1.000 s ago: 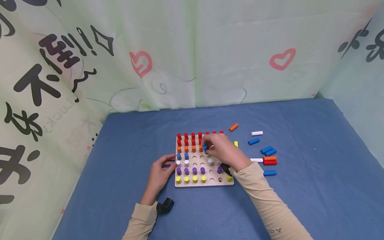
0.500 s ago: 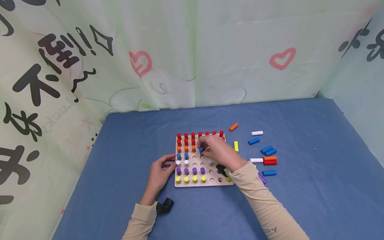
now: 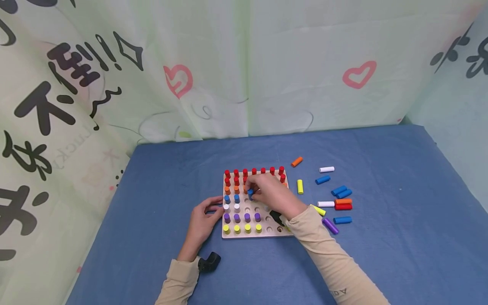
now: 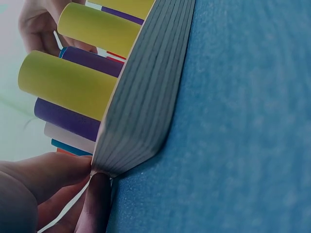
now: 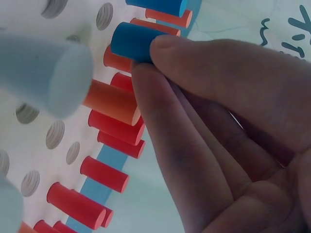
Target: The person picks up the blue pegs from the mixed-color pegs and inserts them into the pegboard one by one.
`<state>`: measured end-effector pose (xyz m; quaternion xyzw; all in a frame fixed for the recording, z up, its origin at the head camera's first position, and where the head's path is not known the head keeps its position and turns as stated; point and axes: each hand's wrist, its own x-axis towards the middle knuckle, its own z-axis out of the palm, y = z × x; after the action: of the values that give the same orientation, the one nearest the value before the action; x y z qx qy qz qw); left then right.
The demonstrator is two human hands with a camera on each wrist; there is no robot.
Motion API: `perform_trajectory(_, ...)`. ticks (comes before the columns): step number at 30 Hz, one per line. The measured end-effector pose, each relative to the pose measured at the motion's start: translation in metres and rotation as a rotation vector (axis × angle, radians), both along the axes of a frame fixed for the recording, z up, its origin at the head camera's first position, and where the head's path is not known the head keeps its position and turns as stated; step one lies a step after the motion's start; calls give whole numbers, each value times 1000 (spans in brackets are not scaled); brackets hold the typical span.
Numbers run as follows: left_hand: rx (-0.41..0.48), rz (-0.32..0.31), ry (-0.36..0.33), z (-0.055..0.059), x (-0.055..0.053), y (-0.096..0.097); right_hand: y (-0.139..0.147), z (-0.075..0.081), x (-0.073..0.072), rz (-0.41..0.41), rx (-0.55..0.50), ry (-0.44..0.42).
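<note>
My right hand (image 3: 275,194) pinches a blue peg (image 5: 133,41) between thumb and fingertips, over the blue row of a light wooden pegboard (image 3: 244,236). In the right wrist view the peg's free end points at the board, beside orange pegs. On the board's left side, my left hand (image 3: 205,218) touches the edge with its thumb and fingertips near the front corner, as the left wrist view shows. Rows of red, orange, blue, white, purple and yellow pegs (image 3: 248,228) stand in the board. Part of its right half is hidden behind my right hand and wrist.
Loose pegs lie right of the board on the blue cloth: several blue ones (image 3: 323,180), a purple peg (image 3: 330,225), a red peg (image 3: 343,206), and some yellow, white and orange. A printed curtain (image 3: 297,84) hangs behind the table.
My right hand has moved left over the board with the blue peg in its fingers, uncovering loose yellow and purple pegs at the right. My left hand stays at the board's edge.
</note>
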<state>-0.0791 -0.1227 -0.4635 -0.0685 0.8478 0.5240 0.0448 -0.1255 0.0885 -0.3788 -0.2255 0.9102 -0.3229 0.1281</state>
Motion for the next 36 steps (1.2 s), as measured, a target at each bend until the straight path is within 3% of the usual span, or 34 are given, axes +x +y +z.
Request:
perform_trajectory(12, 9, -1, -1, 2, 0, 0, -6, -4, 0, 26, -2, 71)
perform_trajectory(36, 13, 1, -14, 0, -1, -1, -12, -11, -2, 54, 60, 92)
